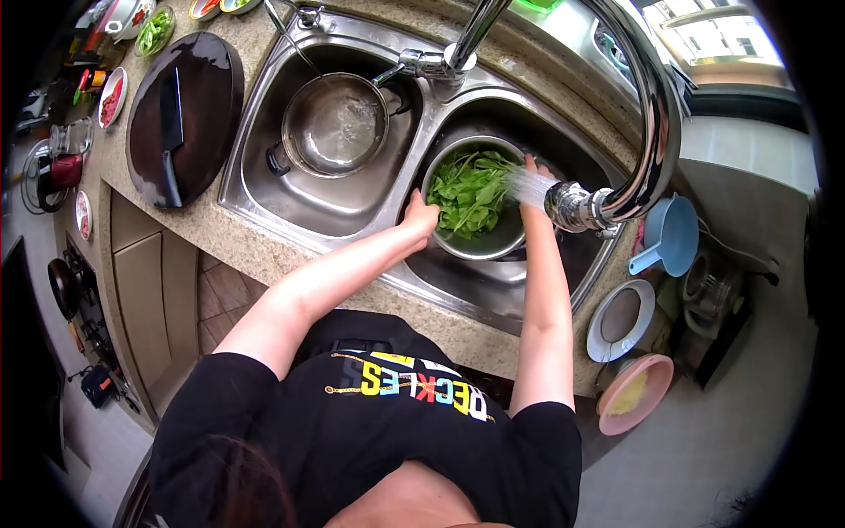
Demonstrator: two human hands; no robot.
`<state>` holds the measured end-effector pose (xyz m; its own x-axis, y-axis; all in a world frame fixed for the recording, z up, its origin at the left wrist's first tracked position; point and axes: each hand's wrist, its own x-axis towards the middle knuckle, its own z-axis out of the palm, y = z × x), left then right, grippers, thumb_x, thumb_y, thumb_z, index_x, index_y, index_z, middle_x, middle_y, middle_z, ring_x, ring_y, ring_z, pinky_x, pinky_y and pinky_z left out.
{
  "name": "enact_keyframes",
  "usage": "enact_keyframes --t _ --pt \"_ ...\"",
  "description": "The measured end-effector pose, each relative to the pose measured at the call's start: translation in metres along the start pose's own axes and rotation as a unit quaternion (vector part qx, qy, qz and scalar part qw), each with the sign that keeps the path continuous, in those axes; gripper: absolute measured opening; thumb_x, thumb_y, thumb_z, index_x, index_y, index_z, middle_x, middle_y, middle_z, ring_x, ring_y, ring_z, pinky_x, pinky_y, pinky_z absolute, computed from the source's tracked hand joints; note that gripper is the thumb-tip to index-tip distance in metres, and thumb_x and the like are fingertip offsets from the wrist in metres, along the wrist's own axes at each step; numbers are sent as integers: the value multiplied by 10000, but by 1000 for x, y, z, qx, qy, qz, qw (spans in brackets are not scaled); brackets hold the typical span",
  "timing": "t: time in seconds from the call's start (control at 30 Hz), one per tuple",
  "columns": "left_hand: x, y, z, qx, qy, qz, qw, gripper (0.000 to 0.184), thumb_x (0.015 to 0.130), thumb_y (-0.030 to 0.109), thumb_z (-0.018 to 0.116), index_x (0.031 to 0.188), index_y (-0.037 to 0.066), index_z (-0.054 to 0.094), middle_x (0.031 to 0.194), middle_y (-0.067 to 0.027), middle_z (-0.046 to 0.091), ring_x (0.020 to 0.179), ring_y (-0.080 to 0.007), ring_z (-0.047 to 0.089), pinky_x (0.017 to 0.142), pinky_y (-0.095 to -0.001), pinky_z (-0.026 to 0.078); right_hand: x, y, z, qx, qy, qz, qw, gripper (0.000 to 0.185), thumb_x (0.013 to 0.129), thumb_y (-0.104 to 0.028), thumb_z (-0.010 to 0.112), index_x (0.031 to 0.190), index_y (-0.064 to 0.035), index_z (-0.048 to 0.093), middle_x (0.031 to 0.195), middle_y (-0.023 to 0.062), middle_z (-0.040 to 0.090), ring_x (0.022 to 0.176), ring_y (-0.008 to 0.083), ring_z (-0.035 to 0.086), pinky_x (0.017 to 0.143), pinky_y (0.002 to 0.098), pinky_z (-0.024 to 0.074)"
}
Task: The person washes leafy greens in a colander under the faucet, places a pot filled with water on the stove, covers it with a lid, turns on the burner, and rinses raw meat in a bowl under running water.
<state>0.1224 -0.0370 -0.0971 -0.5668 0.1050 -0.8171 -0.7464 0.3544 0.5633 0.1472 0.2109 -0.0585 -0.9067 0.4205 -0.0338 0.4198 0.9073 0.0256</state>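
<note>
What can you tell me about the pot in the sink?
The pot is round and silvery, seemingly steel, with a thin rim. It sits roughly upright in the right basin, holding leafy greens. Water from the tap sprays in. The left hand and right hand are at opposite sides. Handles can't be made out clearly.

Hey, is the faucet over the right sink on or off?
On: water sprays from the faucet head toward the leafy greens in the metal pot.

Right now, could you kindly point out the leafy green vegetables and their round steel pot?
Leafy green vegetables (471,195), head view: middle of the pile.
Round steel pot (500,243), head view: inner wall.
</note>
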Motion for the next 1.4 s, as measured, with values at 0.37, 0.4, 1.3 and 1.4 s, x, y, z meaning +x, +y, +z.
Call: enact_keyframes --t 0.37,0.4,1.3,1.4 --pt "-41 34 -8 32 -65 -73 995 549 796 48 510 1318 76 343 1207 -150 504 1019 -296 549 676 -418 525 -20 5 25 -37 36 -26 998 301 893 -230 446 1119 -84 581 1029 174 596 1007 333 559 864 431 437" --pt "-42 33 -7 21 -62 -91 994 498 813 26 492 1289 107 369 1227 -134 492 1071 -294 532 741 -441 533 -18 -4 15 -39 121 -14 992 300 909 -219 414 1117 -83 583 1075 170 592 1043 326 541 891 424 419" --pt "-76 44 -19 252 -8 270 930 835 733 40 553 1425 -16 90 1389 -315 211 1275 -447 280 1069 -417 277 -58 -26 -119 449 -467 98 756 186 872 -188 556 859 -8 598 624 54 560 545 126 533 544 275 438" --pt "-87 48 -14 323 -32 396 859 723 755 -8 508 1400 -42 183 1405 -302 224 1327 -440 222 1100 -440 228 -42 -23 -95 451 -343 178 805 206 875 -185 573 984 -13 605 775 95 621 691 185 614 634 302 490"
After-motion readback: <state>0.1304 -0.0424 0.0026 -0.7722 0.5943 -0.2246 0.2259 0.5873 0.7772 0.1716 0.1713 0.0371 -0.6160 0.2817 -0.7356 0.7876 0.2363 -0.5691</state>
